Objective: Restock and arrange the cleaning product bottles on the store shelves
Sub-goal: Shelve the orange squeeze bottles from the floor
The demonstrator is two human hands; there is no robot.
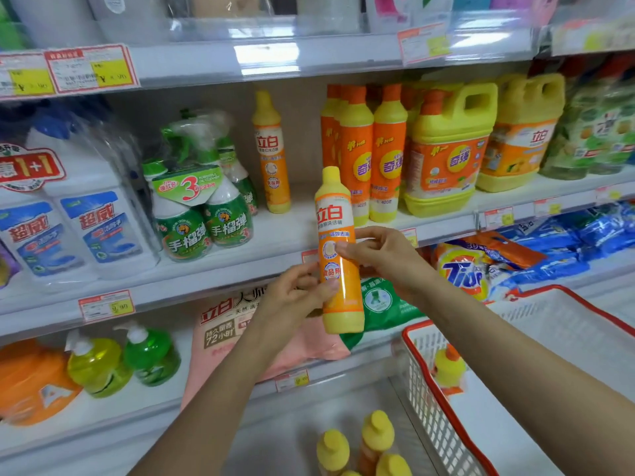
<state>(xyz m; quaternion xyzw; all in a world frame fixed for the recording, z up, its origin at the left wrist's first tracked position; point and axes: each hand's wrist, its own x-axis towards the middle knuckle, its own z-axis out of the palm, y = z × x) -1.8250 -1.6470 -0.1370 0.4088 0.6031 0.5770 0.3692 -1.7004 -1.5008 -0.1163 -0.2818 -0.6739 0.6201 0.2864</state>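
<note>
From the head view, the middle shelf (281,231) has a bare gap between a single yellow-capped bottle (271,152) standing toward the back and a row of orange-capped bottles (371,152) to its right. The strip along the shelf's front edge is also bare there. Left of the gap stand green spray bottles (202,207), and yellow jugs (446,149) stand beyond the orange-capped row. The shelf above overhangs it all, with price tags (91,68) clipped to its edge.

Lower right, a white basket with a red rim (429,383) sits close to the right forearm, one small bottle (448,367) inside it. More yellow caps (360,448) cluster at the bottom edge.

The held bottle (338,255) is upright in front of the shelf edge, just below the gap. The left hand (295,293) pinches its lower half from the left. The right hand (381,255) rests curled fingertips on its middle from the right.
</note>
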